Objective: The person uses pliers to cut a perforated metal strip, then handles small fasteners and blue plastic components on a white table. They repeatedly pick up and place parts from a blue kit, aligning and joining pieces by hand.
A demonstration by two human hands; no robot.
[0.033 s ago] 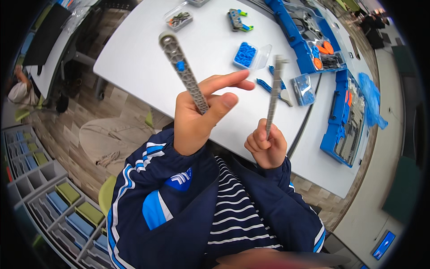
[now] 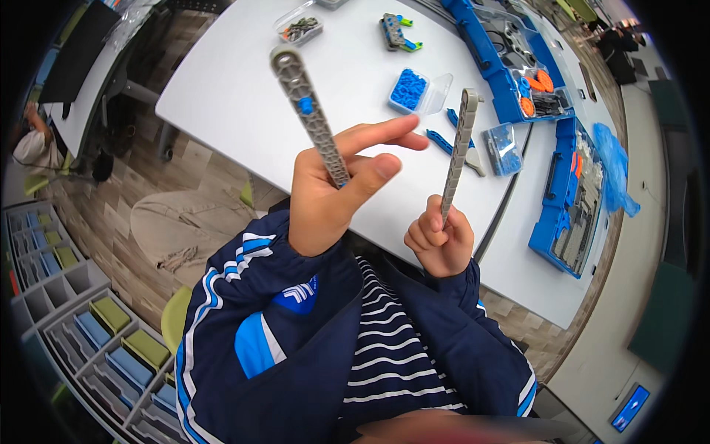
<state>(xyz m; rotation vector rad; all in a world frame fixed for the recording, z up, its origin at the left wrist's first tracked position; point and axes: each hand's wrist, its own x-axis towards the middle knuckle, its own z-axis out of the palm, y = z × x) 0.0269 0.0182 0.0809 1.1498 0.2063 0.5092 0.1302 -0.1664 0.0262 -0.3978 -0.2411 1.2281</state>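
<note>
My left hand [image 2: 322, 196] holds a long grey plastic building beam [image 2: 316, 122] in the crook of its thumb, with the index finger stretched out to the right. A blue connector peg [image 2: 305, 105] sits in that beam. The beam's lower end is hidden in the hand. Farther right, my right hand [image 2: 441, 238] is closed, gripping the bottom of a second grey beam [image 2: 459, 144] between thumb and fingers. This one stands nearly upright, seen edge-on. The two beams are apart, both raised over the white table's near side.
On the white table [image 2: 222, 81] lie an open box of blue pegs [image 2: 409, 89], a closed clear box [image 2: 503, 149], a blue-handled tool [image 2: 441, 140], a grey-and-green assembly [image 2: 399, 33] and a small parts box [image 2: 299, 29]. Blue cases [image 2: 551, 211] and a blue bag [image 2: 615, 166] lie right.
The right beam, blurred at its top before, is now sharp and leans slightly more to the right. The left beam has shifted slightly right in the picture. Both hands keep their grips.
</note>
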